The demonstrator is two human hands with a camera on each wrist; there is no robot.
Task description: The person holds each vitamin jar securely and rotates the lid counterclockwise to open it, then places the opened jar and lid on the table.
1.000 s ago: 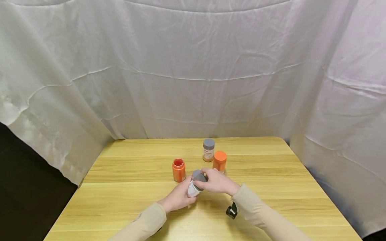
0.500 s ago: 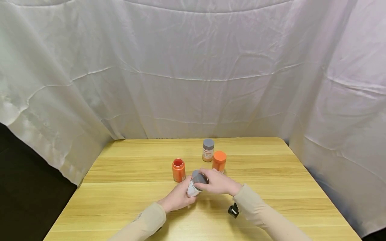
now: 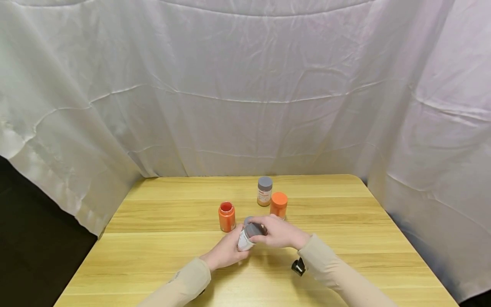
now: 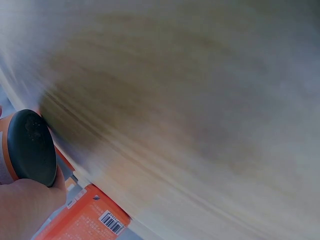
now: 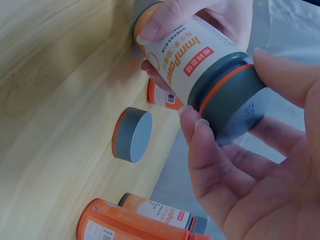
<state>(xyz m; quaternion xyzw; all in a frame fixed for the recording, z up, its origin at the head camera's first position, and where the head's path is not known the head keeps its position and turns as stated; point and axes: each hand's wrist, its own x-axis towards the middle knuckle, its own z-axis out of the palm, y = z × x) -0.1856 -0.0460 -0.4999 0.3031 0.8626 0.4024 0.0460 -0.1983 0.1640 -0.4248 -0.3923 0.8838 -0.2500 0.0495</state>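
Note:
A supplement bottle [image 5: 185, 57] with a white label is tilted in my left hand [image 3: 227, 250], whose fingers and thumb wrap its body. Its dark base [image 4: 34, 147] points toward the left wrist camera. My right hand [image 3: 283, 232] pinches the grey cap [image 5: 235, 100] at the bottle's mouth between thumb and fingertips. The cap still sits on the neck, an orange band showing at its edge. Just behind the held bottle, a loose grey lid [image 5: 134, 135] lies on the table, mostly covered in the head view.
An uncapped orange bottle [image 3: 227, 219] stands left of the hands. Behind them stand a bottle with a grey cap [image 3: 264, 192] and an orange bottle with an orange cap [image 3: 278, 205]. The wooden table [image 3: 168, 217] ends at a pale curtain [image 3: 245, 128].
My right hand has shifted slightly right and down, its fingers turning around the cap. The bottle's tilt has changed a little in my left hand. The standing bottles have stayed put.

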